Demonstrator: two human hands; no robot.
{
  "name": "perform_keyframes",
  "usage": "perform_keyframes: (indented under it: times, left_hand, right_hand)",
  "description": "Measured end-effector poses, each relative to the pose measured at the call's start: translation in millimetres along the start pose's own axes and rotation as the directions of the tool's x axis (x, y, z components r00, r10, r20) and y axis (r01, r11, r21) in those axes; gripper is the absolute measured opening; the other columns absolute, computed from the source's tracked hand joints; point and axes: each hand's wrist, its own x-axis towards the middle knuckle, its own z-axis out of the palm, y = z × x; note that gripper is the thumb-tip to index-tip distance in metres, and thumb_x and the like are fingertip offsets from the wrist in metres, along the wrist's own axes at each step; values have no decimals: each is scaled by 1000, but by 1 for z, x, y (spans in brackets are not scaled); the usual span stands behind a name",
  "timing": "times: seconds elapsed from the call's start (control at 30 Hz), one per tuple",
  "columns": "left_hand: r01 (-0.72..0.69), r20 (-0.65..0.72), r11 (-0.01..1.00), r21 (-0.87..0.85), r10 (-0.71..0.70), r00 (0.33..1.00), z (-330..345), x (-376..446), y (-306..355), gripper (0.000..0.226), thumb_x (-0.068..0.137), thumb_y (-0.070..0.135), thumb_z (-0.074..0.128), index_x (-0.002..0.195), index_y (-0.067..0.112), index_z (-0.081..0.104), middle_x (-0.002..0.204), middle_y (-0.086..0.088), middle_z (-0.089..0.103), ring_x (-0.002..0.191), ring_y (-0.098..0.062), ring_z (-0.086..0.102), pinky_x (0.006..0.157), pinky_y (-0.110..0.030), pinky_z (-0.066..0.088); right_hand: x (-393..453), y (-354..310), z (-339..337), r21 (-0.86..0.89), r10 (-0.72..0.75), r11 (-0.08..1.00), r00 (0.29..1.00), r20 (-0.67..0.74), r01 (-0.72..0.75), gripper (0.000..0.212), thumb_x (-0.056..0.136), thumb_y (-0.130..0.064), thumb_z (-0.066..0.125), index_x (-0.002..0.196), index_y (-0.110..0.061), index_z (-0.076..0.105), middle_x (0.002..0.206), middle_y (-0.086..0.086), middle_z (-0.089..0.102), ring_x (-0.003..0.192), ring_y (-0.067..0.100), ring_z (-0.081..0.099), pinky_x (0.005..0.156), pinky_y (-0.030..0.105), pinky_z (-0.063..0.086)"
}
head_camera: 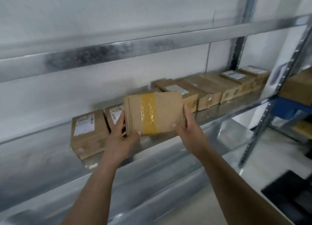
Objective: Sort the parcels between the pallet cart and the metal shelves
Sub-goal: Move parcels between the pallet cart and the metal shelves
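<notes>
now, fingers [121, 119] of the left hand [120, 136] flat along the left edge of the brown parcel [152, 113], thumb bent over its near corner. fingers of the right hand [187, 130] wrapped round the right edge, thumb pressed on the front. held between both hands, tipped up a little, just above the metal shelf [168, 150]. soft paper wrap, creased at the sides, roughly square, with a shiny yellow tape band [149, 113] across the middle. just behind the left hand, a labelled parcel [115, 115] with scribbled writing, partly hidden. next to it on the left, a flat brown parcel [88, 133] with a white label, too blurry to read. further right, a row of brown boxes [211, 89] along the back of the shelf, some with white labels and clear tape. can't tell whether the held parcel touches the boxes behind it. shiny grey shelf, smooth, smeared by blur. grey beam [118, 50] above, dark smudges on it. holed metal post [270, 106] on the right. past it, a blue bar [287, 106] with more cardboard on top, cut off by the edge. dark blurry thing [290, 191] at bottom right, too fuzzy to name.
</notes>
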Motion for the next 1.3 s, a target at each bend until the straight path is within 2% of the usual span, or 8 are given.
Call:
perform_keyframes:
  times: [0.1,0.2,0.3,0.47,0.77,0.97,1.1,1.3]
  left_hand:
    - [-37,105,998,-54,42,994,53,3,16,77,83,28,68,142,50,24,114,38,48,100,19,47,71,0,39]
    - [-44,196,994,-96,62,979,101,4,33,75,83,29,68,127,69,22,106,49,48,99,26,46,74,-3,40]
    - [-70,286,990,-119,101,953,146,7,50,80,81,29,69,140,56,22,113,45,48,97,29,43,69,-1,40]
    - [-67,438,982,-178,141,888,226,10,74,88,79,17,73,143,46,21,103,43,47,85,30,48,62,6,35]
    - [-161,632,958,-238,279,723,378,25,128,85,71,38,73,142,40,28,128,13,53,100,11,55,85,-28,49]
    - [-234,689,941,-245,338,641,491,42,172,81,80,34,69,145,39,21,131,9,50,104,-1,54,71,-10,41]
    - [-249,715,930,-270,367,595,556,60,209,86,78,42,70,147,36,18,138,1,46,118,-17,52,94,-40,49]
    - [-329,729,889,-318,451,514,648,85,252,89,75,54,68,146,40,16,138,2,41,116,-13,46,82,-30,46]
  right_hand:
    - [-15,20,-51,-30,31,999,996,-88,-33,76,95,-29,52,152,-30,2,153,-7,29,134,16,35,108,32,32]
    - [-31,32,-97,22,-1,1000,987,-162,5,70,95,-22,55,147,-39,11,134,-31,35,121,-2,40,97,17,38]
    - [-44,47,-139,100,74,994,961,-268,-48,63,92,-18,58,143,-33,23,135,-18,48,120,6,50,100,34,46]
    - [-70,74,-202,138,180,982,879,-442,-132,58,90,-23,62,137,-28,30,110,-23,48,108,11,53,81,23,47]
    - [-92,122,-325,8,197,969,759,-620,-245,72,83,-34,70,142,-37,28,128,-17,42,119,13,46,100,47,45]
    - [-84,158,-415,-10,182,960,655,-733,-278,73,79,-43,69,139,-47,27,130,-18,42,119,12,48,98,45,47]
    - [-67,173,-476,-51,137,960,621,-772,-274,64,81,-44,67,123,-69,27,120,-35,41,115,4,47,94,39,50]
    - [-52,204,-549,-22,125,955,470,-874,-295,81,81,-47,66,147,-36,21,129,-16,42,118,10,49,87,24,50]
